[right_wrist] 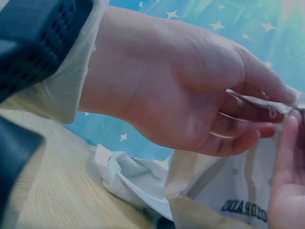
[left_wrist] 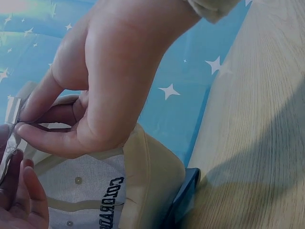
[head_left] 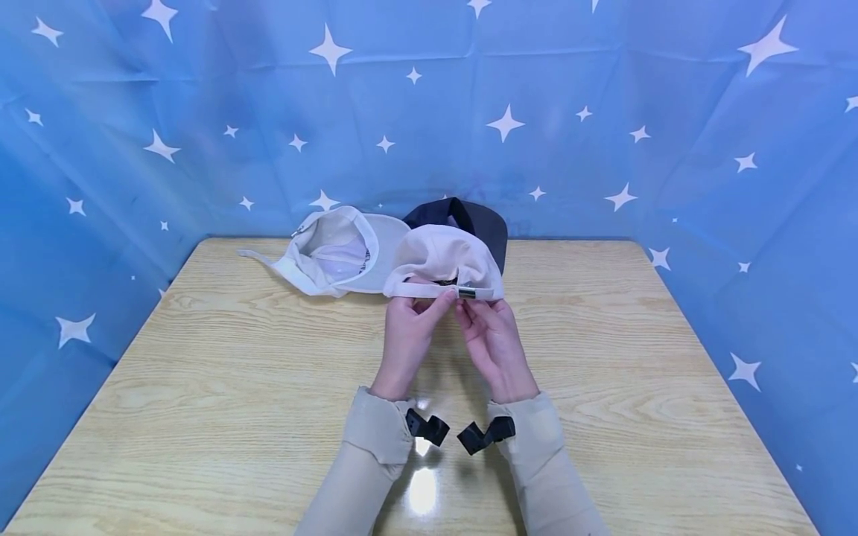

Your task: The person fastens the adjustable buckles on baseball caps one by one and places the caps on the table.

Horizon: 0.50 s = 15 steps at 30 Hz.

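Raised in front of me is a cream baseball cap [head_left: 445, 249], its back strap [head_left: 424, 290] facing me. My left hand [head_left: 407, 335] pinches the strap between thumb and fingers, left of a metal buckle [head_left: 467, 292]. Just below the buckle, my right hand [head_left: 494, 342] pinches the strap's other side, and the fingertips of both hands nearly meet. Inside the cap, dark lettering [left_wrist: 112, 198] shows in the left wrist view. Behind it to the left lies a white cap [head_left: 387, 242], opening toward me, its strap undone.
A black cap [head_left: 494, 231] lies at the table's back edge, partly hidden by the cream cap. The wooden table [head_left: 214, 387] meets a blue star-patterned cloth [head_left: 362, 104] at the back and sides. Small black devices [head_left: 427, 426] sit on both wrists.
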{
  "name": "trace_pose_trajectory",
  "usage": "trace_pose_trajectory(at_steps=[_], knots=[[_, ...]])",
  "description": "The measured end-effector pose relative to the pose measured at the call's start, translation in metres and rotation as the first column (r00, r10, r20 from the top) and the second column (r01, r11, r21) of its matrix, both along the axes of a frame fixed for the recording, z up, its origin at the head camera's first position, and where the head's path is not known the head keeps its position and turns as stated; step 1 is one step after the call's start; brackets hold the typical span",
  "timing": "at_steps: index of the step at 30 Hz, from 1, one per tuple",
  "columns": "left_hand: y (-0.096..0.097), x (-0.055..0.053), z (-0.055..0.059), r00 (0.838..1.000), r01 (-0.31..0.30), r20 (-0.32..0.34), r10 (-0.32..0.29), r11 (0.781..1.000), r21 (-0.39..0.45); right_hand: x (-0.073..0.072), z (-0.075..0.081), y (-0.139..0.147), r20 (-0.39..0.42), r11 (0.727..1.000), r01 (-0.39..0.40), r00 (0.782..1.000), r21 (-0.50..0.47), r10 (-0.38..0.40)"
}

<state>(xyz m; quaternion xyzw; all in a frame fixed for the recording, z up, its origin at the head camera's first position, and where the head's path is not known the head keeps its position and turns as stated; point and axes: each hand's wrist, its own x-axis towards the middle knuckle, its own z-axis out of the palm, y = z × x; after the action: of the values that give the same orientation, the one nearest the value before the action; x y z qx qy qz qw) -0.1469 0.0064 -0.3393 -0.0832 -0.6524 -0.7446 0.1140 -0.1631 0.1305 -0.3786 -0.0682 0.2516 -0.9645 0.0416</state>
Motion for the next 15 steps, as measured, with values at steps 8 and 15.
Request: trace_pose_trajectory(at_steps=[8, 15], knots=[[0.001, -0.014, -0.021, 0.999, -0.038, -0.019, 0.038, 0.999, 0.002, 0.001, -0.001, 0.0, 0.006, 0.998, 0.018, 1.0, 0.06, -0.018], [0.002, -0.009, -0.018, 1.0, 0.019, -0.005, -0.019, 0.999, -0.028, -0.001, -0.001, -0.002, 0.024, 0.997, 0.046, 0.999, 0.058, -0.048]])
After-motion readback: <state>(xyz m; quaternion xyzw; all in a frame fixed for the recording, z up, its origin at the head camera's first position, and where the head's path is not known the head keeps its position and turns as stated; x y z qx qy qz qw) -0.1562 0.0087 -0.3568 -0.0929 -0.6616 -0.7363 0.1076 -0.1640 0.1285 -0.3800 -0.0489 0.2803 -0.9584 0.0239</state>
